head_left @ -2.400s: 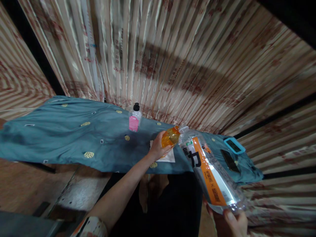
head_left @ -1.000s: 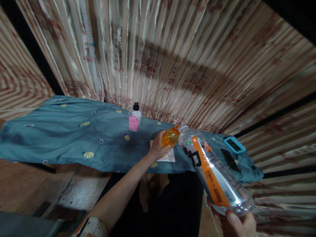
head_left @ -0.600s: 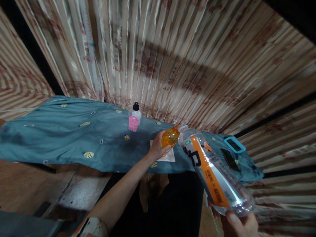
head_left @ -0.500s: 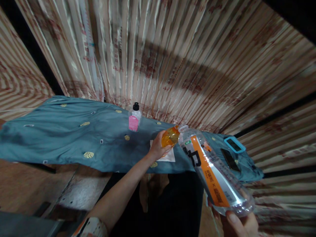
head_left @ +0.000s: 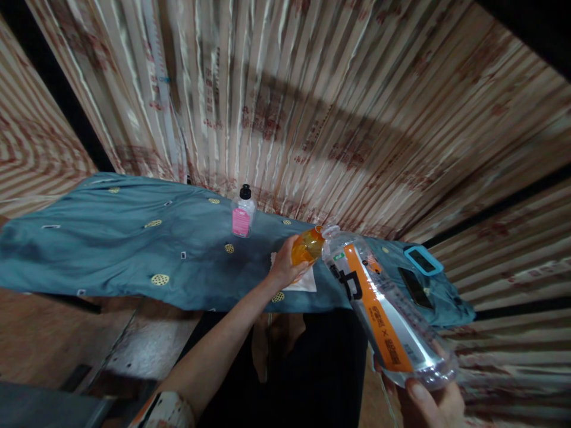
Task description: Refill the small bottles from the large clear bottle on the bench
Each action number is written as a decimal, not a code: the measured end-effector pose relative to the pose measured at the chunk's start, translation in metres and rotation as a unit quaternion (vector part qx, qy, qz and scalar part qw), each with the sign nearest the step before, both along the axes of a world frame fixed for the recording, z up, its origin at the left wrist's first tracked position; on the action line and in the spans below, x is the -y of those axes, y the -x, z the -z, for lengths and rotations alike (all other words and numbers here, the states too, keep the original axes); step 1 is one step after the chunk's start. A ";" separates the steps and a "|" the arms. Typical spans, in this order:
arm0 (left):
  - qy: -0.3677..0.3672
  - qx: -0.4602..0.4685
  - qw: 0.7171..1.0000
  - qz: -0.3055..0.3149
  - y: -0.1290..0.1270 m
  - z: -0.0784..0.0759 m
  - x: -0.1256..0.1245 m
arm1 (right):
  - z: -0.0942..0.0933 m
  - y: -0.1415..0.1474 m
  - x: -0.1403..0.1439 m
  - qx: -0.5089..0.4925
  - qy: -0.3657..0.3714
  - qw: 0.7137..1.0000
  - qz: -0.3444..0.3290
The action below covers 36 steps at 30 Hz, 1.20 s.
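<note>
- We count three bottles: a small orange bottle, a big clear bottle with an orange label, and a pink-label bottle with a black cap
- We count two hands, both the person's own: the left hand and the right hand
- We see one teal cloth, one white paper and two flat devices: a blue-framed device and a dark phone
- Our left hand is closed round the lower part of the small orange bottle, fingers wrapped about it; the bottle rises from the top of that hand, tilted right
- Our right hand grips the base of the big clear bottle from beneath, thumb on its bottom edge; the bottle slopes up and left from that hand, well tilted
- The clear bottle's mouth meets the orange bottle's mouth, just right of our left hand
- The white paper lies just under our left hand
- The pink-label bottle stands upright, up and left of our left hand, apart from it
- Both devices lie on the cloth above our right hand, right of the clear bottle
</note>
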<state>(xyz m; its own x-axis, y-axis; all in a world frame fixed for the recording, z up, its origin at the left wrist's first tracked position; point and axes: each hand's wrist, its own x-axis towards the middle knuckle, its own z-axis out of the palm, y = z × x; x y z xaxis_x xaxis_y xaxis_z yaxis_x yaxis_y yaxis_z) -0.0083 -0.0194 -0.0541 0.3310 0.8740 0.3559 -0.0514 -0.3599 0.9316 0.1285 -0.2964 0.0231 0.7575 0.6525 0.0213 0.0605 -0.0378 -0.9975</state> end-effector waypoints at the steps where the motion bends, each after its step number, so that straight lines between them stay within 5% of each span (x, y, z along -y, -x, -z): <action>1: -0.001 -0.001 1.000 0.000 0.000 0.000 0.000 | 0.000 0.000 0.000 0.000 -0.002 1.000 0.003; 36: -0.005 0.004 1.000 -0.005 -0.001 0.003 -0.002 | 0.012 -0.007 0.001 0.058 0.014 0.998 0.026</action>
